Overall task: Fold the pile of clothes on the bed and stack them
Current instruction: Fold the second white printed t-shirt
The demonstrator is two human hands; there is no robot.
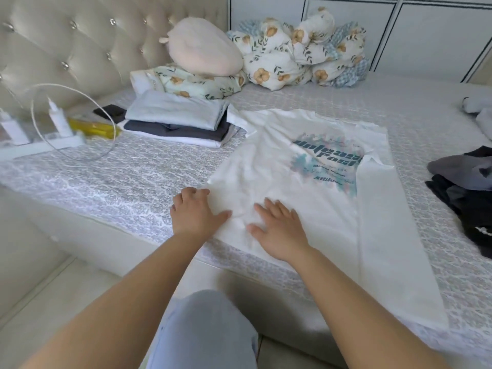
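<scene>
A white T-shirt (306, 182) with a teal printed design lies spread on the bed, its right side folded inward over the print. My left hand (195, 211) sits at the shirt's left edge near the hem, fingers curled over the cloth edge. My right hand (278, 227) lies flat on the lower part of the shirt, fingers spread. A stack of folded clothes (178, 121) in light blue, dark grey and white sits to the left behind the shirt. A heap of dark unfolded clothes (468, 193) lies at the right edge.
The patterned grey mattress (106, 177) runs along a tufted headboard (66, 43). A floral quilt (300, 49), a pink pillow (205, 46), a power strip with cable (53, 134) and a yellow item (90, 126) sit at the back left. My knee (210, 328) is below the bed's edge.
</scene>
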